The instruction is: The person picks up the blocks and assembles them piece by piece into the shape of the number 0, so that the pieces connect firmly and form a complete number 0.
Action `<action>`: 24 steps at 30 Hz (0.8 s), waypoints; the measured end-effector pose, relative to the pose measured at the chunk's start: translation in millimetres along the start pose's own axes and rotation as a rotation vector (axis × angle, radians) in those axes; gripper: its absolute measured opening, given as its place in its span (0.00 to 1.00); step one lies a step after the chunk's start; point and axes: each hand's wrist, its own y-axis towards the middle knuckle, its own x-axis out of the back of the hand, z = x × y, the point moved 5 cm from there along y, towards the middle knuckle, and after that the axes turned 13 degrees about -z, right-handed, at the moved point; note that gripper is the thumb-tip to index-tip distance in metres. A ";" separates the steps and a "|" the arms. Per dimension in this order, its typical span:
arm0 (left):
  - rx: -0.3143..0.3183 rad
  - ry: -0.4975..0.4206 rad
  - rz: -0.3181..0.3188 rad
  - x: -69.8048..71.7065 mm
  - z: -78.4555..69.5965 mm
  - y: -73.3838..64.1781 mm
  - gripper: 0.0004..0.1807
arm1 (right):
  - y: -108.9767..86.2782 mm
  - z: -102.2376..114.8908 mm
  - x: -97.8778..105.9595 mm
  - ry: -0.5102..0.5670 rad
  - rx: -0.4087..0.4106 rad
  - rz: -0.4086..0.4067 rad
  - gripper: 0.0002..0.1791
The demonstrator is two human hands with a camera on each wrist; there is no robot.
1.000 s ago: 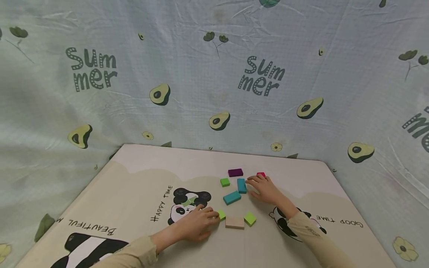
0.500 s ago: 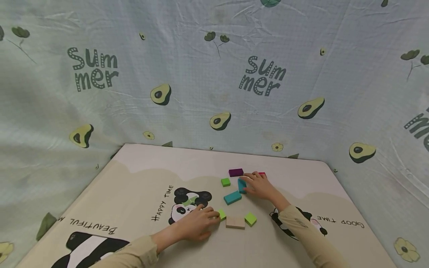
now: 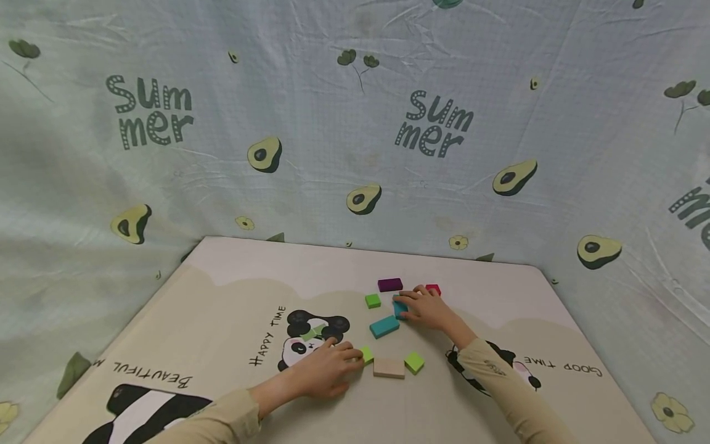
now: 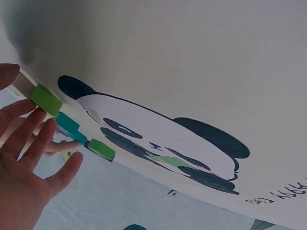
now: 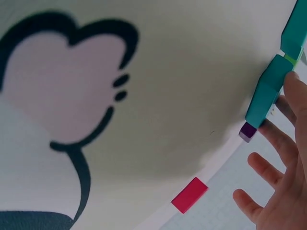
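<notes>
In the head view my left hand rests on the table, its fingertips beside a light green block. The left wrist view has its fairly straight fingers touching that green block. A plain wooden block lies just right of it, with another light green block at its far end. Farther back, my right hand pinches a teal block between thumb and index finger, partly covering it. In the right wrist view this teal block lies under the thumb, the other fingers spread.
A second teal block lies in front of the held one. A green block, a purple block and a red block lie farther back. A printed cloth wall stands behind the table.
My right hand has moved left, from beside the red block onto the teal block, which it now pinches. More of the red block shows. The left hand stays where it was.
</notes>
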 end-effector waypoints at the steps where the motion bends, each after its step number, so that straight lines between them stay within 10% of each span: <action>1: 0.001 0.000 0.002 -0.1 0.2 -0.3 0.23 | 0.2 0.1 -0.2 -0.001 -0.001 0.002 0.24; 24: 0.012 -0.004 0.003 2.5 -1.0 -0.5 0.22 | -12.5 0.8 3.5 -0.076 0.055 -0.035 0.24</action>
